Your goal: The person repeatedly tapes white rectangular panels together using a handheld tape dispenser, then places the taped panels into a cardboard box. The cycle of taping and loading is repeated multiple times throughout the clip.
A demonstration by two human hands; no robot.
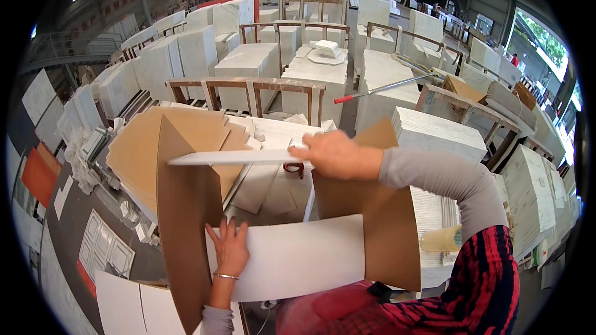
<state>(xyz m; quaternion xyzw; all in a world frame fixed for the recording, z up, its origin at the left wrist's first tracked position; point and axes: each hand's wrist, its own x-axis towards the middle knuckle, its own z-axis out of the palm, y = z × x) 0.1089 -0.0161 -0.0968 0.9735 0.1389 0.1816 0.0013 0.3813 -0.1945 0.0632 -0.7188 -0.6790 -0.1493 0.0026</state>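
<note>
White strip (239, 157), one: held above the box at the centre of the frame, lying nearly level, its left end by the left cardboard wall.

Right hand (332, 156), bare, grey sleeve: just right of centre; fingers closed on the right end of the strip.

White sheet (304, 257), one: lower centre, spanning the gap between the two brown walls.

Left hand (231, 249), bare, bracelet (226, 276) at the wrist: laid on the left end of the sheet, fingers spread wide, nothing gripped.

Box (186, 236), brown cardboard: walls standing upright left and right of the sheet.

Tape roll (293, 169), dark red: beyond the box, just below the right hand.

Cardboard stack (139, 155), flat sheets: left of centre, behind the left wall.

Yellow cylinder (439, 240): lower right, beside the right wall.

Slab stack (437, 133), pale: right of centre.

Pole (388, 87), red end: upper right of centre, lying across pale blocks.

Frames (254, 87), brown: upper centre, among blocks.

Panelled piece (105, 245), white: lower left, on the floor.
</note>
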